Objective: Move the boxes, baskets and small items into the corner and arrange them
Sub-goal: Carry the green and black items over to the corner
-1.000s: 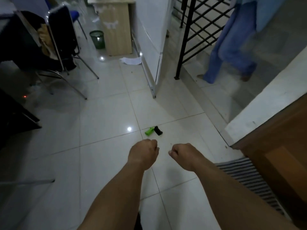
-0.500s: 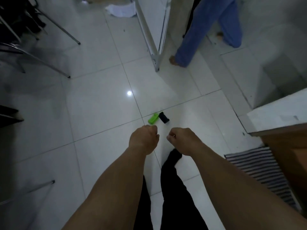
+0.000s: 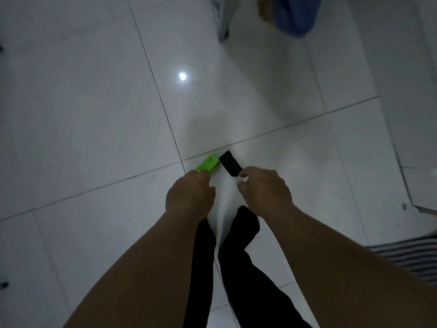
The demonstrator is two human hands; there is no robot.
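Left hand [image 3: 190, 197] touches green block [image 3: 208, 163], right hand [image 3: 264, 190] black block [image 3: 229, 163]; grasp unclear.

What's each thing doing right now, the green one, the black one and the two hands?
green item, lying flat on the floor, beside the black item.
black item, lying flat on the floor.
left hand, over the green item's near end; grip hidden.
right hand, fingers curled at the black item's near end; grip unclear.

Green item [image 3: 208, 163] end behind left hand [image 3: 189, 197]
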